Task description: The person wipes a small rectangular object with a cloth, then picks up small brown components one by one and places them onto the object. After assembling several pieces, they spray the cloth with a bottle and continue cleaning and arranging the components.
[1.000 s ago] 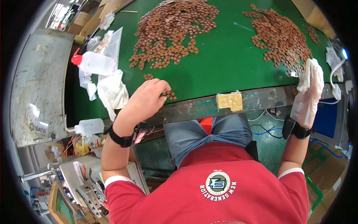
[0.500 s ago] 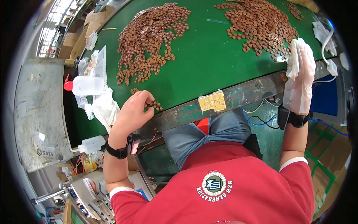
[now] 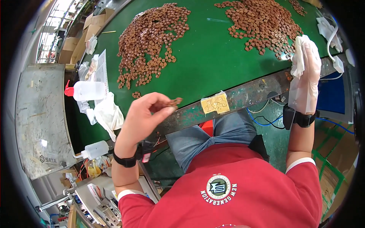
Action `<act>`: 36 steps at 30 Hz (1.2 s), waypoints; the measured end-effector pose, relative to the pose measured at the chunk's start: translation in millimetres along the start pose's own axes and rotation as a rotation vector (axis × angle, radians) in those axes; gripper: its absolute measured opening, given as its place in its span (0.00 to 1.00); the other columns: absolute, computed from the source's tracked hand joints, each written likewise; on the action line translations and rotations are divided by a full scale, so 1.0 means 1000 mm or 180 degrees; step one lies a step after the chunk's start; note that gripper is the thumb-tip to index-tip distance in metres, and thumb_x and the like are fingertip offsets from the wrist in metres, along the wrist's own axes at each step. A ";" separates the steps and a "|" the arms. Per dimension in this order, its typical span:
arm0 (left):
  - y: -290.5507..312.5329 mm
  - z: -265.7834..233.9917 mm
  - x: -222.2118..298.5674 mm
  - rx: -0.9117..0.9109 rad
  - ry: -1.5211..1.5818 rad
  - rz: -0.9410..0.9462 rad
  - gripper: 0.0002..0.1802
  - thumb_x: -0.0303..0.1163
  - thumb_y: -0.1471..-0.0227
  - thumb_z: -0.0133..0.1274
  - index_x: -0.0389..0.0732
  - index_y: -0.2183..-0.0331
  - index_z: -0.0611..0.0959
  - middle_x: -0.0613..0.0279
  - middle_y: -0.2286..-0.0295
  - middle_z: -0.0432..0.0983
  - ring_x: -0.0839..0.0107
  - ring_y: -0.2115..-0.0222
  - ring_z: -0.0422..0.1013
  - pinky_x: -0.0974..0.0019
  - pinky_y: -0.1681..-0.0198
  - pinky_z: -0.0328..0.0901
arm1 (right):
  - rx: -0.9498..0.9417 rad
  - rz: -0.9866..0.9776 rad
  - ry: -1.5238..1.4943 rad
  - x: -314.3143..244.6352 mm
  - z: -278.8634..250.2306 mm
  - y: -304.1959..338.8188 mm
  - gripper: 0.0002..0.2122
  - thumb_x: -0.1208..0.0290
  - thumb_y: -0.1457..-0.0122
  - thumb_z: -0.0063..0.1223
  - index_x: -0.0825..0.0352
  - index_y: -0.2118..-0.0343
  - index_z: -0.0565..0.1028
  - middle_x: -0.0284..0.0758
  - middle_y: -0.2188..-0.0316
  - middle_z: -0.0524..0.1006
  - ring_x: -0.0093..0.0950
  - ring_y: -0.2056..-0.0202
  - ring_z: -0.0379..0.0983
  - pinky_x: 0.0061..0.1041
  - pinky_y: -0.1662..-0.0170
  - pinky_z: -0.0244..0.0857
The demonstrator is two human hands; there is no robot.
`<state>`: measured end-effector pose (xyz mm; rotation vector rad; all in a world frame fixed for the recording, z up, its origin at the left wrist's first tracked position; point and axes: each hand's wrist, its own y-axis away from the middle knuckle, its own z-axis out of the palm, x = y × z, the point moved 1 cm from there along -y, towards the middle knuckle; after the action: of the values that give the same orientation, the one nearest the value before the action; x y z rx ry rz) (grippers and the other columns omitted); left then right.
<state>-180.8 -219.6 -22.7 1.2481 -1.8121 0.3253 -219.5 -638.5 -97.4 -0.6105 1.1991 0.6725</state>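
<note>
My left hand (image 3: 146,114) is raised over the front edge of the green tabletop (image 3: 201,57). Thumb and fingertips pinch a small flat cluster of brown flower-shaped parts (image 3: 175,102). A similar small cluster (image 3: 136,94) lies on the green surface just beyond that hand. Farther off, a large heap of these brown parts (image 3: 146,45) spreads at the left, and a second heap (image 3: 266,26) at the right. My right hand (image 3: 306,72) wears a loose translucent white glove and reaches forward beside the right heap's near edge. Its fingers look stretched out, though the glove partly hides them.
On the dark front rail sits a yellow moulded block (image 3: 215,103). To the left lie a red-capped squeeze bottle (image 3: 89,91), a crumpled white glove (image 3: 109,112) and a second clear bottle (image 3: 95,149). A white cable (image 3: 331,41) runs along the right side.
My left hand has lifted from the tabletop and moved right, carrying the small brown cluster. My right hand has barely moved beside the heap.
</note>
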 end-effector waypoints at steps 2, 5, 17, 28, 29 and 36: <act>-0.003 0.017 0.012 -0.0225 0.0210 0.0096 0.07 0.23 0.51 0.57 0.35 0.66 0.81 0.63 0.76 0.73 0.76 0.77 0.68 0.72 0.71 0.65 | -0.0052 -0.0016 -0.0020 0.002 0.001 -0.001 0.15 0.66 0.37 0.48 0.68 0.51 0.71 0.31 0.64 0.75 0.18 0.71 0.70 0.15 0.71 0.62; -0.012 0.034 0.024 -0.0412 0.0125 0.0381 0.08 0.24 0.51 0.56 0.36 0.65 0.82 0.61 0.76 0.73 0.73 0.77 0.69 0.70 0.71 0.65 | -0.0113 -0.0063 -0.0027 0.002 0.001 -0.001 0.15 0.66 0.37 0.48 0.68 0.51 0.71 0.31 0.63 0.76 0.18 0.70 0.70 0.15 0.70 0.63; -0.023 0.061 0.032 -0.0007 -0.0937 0.1429 0.10 0.25 0.51 0.55 0.35 0.63 0.82 0.57 0.74 0.74 0.62 0.73 0.71 0.65 0.69 0.66 | -0.0006 -0.0051 -0.0079 0.001 0.003 0.003 0.15 0.66 0.37 0.49 0.69 0.52 0.72 0.30 0.64 0.76 0.18 0.69 0.70 0.15 0.69 0.63; -0.026 0.071 0.030 0.0247 -0.0898 0.1811 0.09 0.24 0.53 0.59 0.37 0.65 0.83 0.58 0.74 0.75 0.65 0.75 0.71 0.65 0.69 0.66 | -0.0043 -0.0136 -0.0161 0.002 0.003 0.003 0.14 0.65 0.37 0.47 0.69 0.53 0.72 0.32 0.64 0.76 0.18 0.69 0.71 0.15 0.68 0.63; -0.027 0.071 0.029 0.0246 -0.0986 0.1836 0.09 0.24 0.53 0.58 0.37 0.66 0.82 0.58 0.73 0.75 0.64 0.74 0.71 0.64 0.67 0.66 | -0.0039 -0.0138 -0.0157 0.002 0.003 0.003 0.14 0.65 0.37 0.47 0.69 0.53 0.72 0.32 0.64 0.76 0.18 0.69 0.71 0.15 0.68 0.63; -0.020 0.072 0.030 0.0364 -0.1460 0.1795 0.14 0.28 0.54 0.59 0.39 0.61 0.81 0.59 0.66 0.75 0.62 0.66 0.71 0.61 0.60 0.65 | 0.0066 -0.0054 -0.0154 0.000 0.004 0.005 0.14 0.66 0.36 0.47 0.69 0.53 0.72 0.32 0.64 0.76 0.18 0.68 0.72 0.15 0.67 0.64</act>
<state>-203.5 -293.3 -46.0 0.9080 -2.5706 0.4859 -220.7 -632.0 -96.3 -0.5835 1.1537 0.6565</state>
